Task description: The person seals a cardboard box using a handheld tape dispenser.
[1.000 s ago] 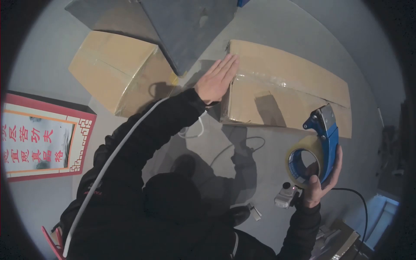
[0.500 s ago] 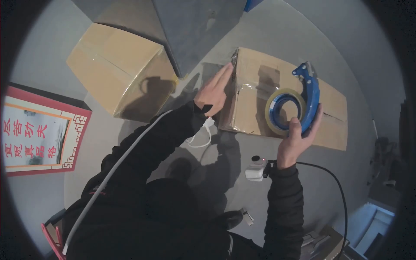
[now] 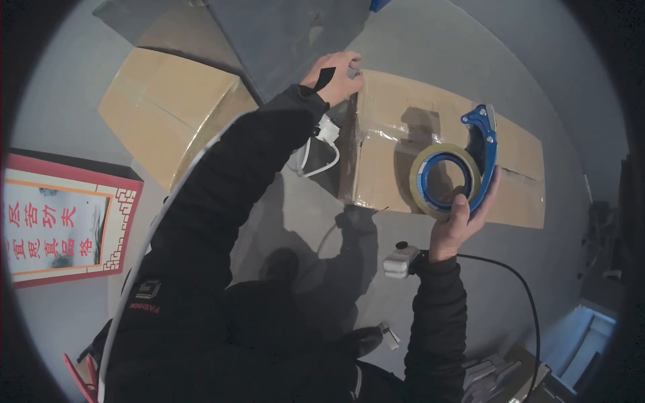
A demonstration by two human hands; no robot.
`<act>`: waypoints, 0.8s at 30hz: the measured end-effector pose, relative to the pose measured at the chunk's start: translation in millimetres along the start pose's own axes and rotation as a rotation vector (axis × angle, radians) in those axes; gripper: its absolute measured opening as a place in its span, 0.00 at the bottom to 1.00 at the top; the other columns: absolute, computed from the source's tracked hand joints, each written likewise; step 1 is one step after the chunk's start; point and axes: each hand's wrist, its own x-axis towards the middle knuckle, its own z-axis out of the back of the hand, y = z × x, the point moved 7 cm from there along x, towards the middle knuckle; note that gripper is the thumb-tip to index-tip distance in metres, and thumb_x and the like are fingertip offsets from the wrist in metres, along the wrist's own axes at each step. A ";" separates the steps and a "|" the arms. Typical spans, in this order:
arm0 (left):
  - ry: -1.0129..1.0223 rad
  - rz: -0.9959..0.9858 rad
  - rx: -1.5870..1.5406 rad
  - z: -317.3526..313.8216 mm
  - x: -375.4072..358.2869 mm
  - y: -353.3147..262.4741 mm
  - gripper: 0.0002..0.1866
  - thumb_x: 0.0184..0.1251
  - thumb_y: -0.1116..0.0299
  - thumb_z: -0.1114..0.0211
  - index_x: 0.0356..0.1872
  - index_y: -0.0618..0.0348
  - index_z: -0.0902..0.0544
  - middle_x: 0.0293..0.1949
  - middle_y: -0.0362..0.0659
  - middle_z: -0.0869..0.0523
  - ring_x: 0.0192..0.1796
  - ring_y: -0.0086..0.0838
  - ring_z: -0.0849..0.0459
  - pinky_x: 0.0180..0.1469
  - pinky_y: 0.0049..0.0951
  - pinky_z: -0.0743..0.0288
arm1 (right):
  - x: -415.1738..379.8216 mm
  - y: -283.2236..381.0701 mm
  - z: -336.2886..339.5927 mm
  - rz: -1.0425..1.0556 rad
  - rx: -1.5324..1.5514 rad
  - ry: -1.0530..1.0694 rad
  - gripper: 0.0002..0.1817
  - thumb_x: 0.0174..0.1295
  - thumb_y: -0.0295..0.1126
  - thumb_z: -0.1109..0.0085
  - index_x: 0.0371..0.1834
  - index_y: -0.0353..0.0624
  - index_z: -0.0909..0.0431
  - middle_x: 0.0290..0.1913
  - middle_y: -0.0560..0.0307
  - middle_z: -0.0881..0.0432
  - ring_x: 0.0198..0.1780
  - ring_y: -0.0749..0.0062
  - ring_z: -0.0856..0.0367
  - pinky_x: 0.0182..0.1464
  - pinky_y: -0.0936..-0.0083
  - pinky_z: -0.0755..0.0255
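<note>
My right hand (image 3: pixel 452 230) grips a blue tape dispenser (image 3: pixel 485 134) carrying a wide roll of clear tape (image 3: pixel 425 199). It is held above a cardboard box (image 3: pixel 383 161), casting a shadow on the cardboard. Clear tape runs along the box's left edge and across its top. At the far left corner of that box is my left hand (image 3: pixel 336 77), its fingers curled in against the edge. What lies between those fingers is too hidden to make out. White devices with cables, one (image 3: pixel 328 129) by the left wrist and another (image 3: pixel 401 260) by the right, are near the sleeves.
Another taped cardboard box (image 3: pixel 168 111) lies to the left, beside a large grey panel (image 3: pixel 289 47). A red-bordered framed sign (image 3: pixel 60 221) stands at far left. A black cable (image 3: pixel 521 275) loops from my right wrist. Grey floor (image 3: pixel 430 40) surrounds the boxes.
My left hand has moved up to the box's far left corner, and its outstretched fingers have curled. The right hand keeps the tape dispenser in nearly the same place.
</note>
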 end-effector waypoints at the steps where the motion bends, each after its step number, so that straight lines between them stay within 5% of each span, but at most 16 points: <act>1: 0.015 -0.004 0.029 -2.2 3.3 2.9 0.27 0.61 0.56 0.47 0.61 0.54 0.28 0.55 0.40 0.20 0.58 0.37 0.26 0.59 0.36 0.31 | -1.3 -0.7 0.9 0.008 -0.008 0.008 0.46 0.53 0.61 0.38 0.70 0.46 0.38 0.65 0.49 0.32 0.67 0.53 0.34 0.67 0.58 0.36; 6: -0.029 -0.034 0.014 -7.4 11.2 17.4 0.23 0.62 0.56 0.41 0.55 0.56 0.22 0.40 0.36 0.15 0.47 0.32 0.19 0.48 0.32 0.27 | -1.4 1.2 -0.5 -0.002 -0.028 0.001 0.49 0.51 0.67 0.41 0.70 0.46 0.37 0.65 0.49 0.31 0.67 0.53 0.34 0.67 0.57 0.36; 9: -0.011 -0.090 0.025 -15.8 12.2 19.3 0.17 0.61 0.60 0.46 0.45 0.55 0.17 0.40 0.42 0.14 0.44 0.34 0.18 0.45 0.32 0.26 | -1.0 1.2 -0.7 -0.010 -0.008 -0.011 0.47 0.51 0.66 0.40 0.69 0.47 0.36 0.65 0.50 0.31 0.67 0.53 0.33 0.67 0.57 0.36; 14: -0.168 -0.160 0.120 -10.1 -10.7 -3.7 0.13 0.65 0.65 0.54 0.24 0.56 0.26 0.23 0.45 0.23 0.28 0.42 0.26 0.32 0.40 0.34 | -1.8 0.2 0.5 0.015 -0.022 -0.023 0.46 0.52 0.66 0.41 0.69 0.49 0.36 0.64 0.50 0.30 0.66 0.54 0.32 0.66 0.57 0.35; 18: -0.209 -0.151 0.124 -14.9 -25.5 -10.3 0.14 0.67 0.69 0.58 0.24 0.61 0.28 0.23 0.49 0.24 0.29 0.44 0.28 0.35 0.42 0.33 | -1.1 -1.3 -0.3 0.027 -0.017 -0.025 0.46 0.51 0.65 0.41 0.69 0.49 0.36 0.64 0.51 0.29 0.65 0.55 0.31 0.66 0.58 0.34; 19: -0.163 -0.171 0.102 -20.5 -32.8 -11.8 0.09 0.64 0.74 0.59 0.37 0.60 0.29 0.33 0.49 0.22 0.36 0.47 0.26 0.41 0.44 0.32 | -1.4 -1.8 0.5 0.030 -0.022 -0.028 0.46 0.51 0.65 0.40 0.69 0.49 0.36 0.64 0.51 0.30 0.66 0.55 0.32 0.66 0.58 0.34; 21: -0.095 -0.201 0.071 -26.1 -50.1 -16.5 0.22 0.60 0.80 0.61 0.56 0.57 0.30 0.46 0.51 0.20 0.47 0.50 0.24 0.50 0.45 0.29 | -2.4 -1.6 1.9 0.035 -0.027 -0.033 0.46 0.51 0.65 0.40 0.69 0.49 0.36 0.64 0.51 0.30 0.66 0.54 0.32 0.66 0.59 0.34; 24: 0.152 -0.093 -0.139 -33.7 -77.8 -10.0 0.35 0.59 0.86 0.63 0.72 0.57 0.45 0.68 0.57 0.39 0.70 0.50 0.42 0.70 0.40 0.45 | -2.2 -2.2 1.0 0.031 -0.017 -0.029 0.45 0.51 0.65 0.39 0.69 0.51 0.35 0.64 0.52 0.30 0.66 0.54 0.32 0.66 0.57 0.34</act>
